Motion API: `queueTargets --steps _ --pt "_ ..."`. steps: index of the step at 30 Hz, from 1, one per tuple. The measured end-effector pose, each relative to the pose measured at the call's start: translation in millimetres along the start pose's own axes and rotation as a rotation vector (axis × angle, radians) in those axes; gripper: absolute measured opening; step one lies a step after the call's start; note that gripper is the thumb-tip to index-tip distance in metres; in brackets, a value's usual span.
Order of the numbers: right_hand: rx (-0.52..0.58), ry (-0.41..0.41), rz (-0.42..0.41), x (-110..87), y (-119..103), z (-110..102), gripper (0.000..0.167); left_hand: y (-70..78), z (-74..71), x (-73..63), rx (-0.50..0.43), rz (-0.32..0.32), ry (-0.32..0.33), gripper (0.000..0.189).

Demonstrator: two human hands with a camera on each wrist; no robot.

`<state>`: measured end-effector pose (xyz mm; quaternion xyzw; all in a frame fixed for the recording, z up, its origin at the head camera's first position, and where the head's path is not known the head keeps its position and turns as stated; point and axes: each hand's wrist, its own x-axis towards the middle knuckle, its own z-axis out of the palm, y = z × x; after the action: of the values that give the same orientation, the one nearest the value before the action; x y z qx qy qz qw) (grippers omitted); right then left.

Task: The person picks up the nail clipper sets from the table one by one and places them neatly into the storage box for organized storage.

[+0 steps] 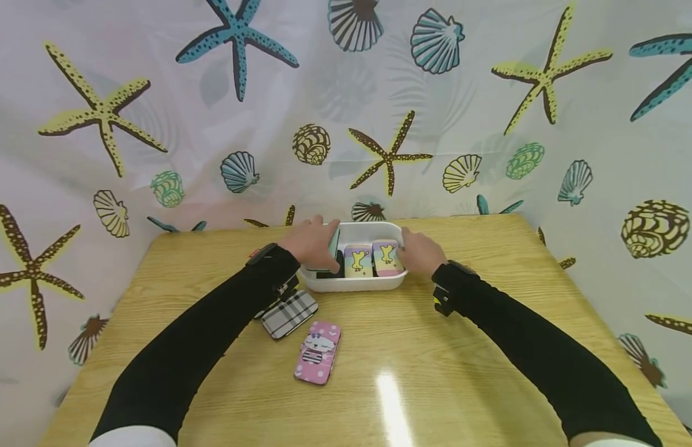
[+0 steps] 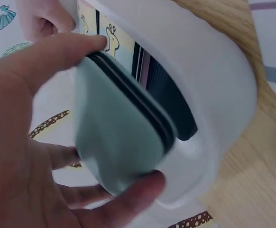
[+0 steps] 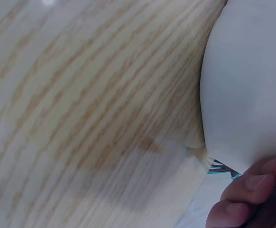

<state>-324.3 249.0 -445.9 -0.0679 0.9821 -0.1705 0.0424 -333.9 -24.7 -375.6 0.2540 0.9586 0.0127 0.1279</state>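
Note:
A slim mint-green hard case (image 2: 116,123) with a dark rim is pinched in my left hand (image 1: 312,243), tilted over the left end of a white plastic bin (image 1: 354,285). Fingers and thumb hold its edges. My right hand (image 1: 422,253) grips the bin's right end, its fingertips (image 3: 259,183) curled at the white wall in the right wrist view. Inside the bin stand two pastel giraffe-print cases (image 1: 358,262) side by side, with a dark case (image 2: 169,99) to their left, partly hidden by my left hand in the head view.
In front of the bin on the wooden table (image 1: 435,385) lie a plaid case (image 1: 290,315) and a pink cat-print case (image 1: 318,352). More items beside the plaid one are partly hidden by my left sleeve. A shell-and-starfish curtain (image 1: 301,62) hangs behind and at both sides.

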Motion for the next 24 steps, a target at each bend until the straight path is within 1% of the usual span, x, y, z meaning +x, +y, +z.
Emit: queueTargets --steps 1,3,5,7,11,12,14,16,18,20,24 --pt "0.001 -0.001 -0.001 0.0 -0.6 0.3 0.047 1.7 0.7 3.2 0.002 -0.018 -0.022 0.102" --pt "0.003 -0.001 0.001 0.1 -1.7 1.4 0.047 3.2 4.4 11.3 0.004 -0.056 -0.047 0.101" --pt "0.0 0.0 0.004 0.5 -2.4 2.6 0.046 4.8 6.6 16.7 -0.026 -0.08 -0.066 0.098" --pt "0.002 0.004 0.007 1.0 -2.9 3.9 0.045 5.5 9.9 22.2 -0.052 -0.08 -0.068 0.091" --pt "0.007 0.005 0.011 2.0 -2.3 5.7 0.045 4.0 20.4 34.6 -0.03 -0.042 -0.071 0.072" --pt "0.006 0.007 0.012 2.5 -1.9 6.2 0.045 2.6 23.2 38.7 -0.014 -0.037 -0.08 0.074" --pt "0.008 0.006 0.013 3.0 -0.5 6.8 0.045 2.9 25.2 40.5 0.028 -0.033 -0.091 0.076" --pt "0.011 0.011 0.019 3.2 0.8 7.1 0.044 5.1 24.1 39.8 0.042 -0.046 -0.122 0.08" --pt "0.011 0.013 0.022 3.1 2.0 6.9 0.044 8.0 21.6 36.4 0.054 -0.05 -0.141 0.082" --pt "0.009 0.018 0.024 2.7 2.6 6.4 0.044 11.6 18.7 30.9 0.053 -0.055 -0.155 0.079" --pt "0.013 0.019 0.022 1.5 3.0 5.1 0.045 14.2 18.1 24.6 0.046 -0.032 -0.137 0.072"
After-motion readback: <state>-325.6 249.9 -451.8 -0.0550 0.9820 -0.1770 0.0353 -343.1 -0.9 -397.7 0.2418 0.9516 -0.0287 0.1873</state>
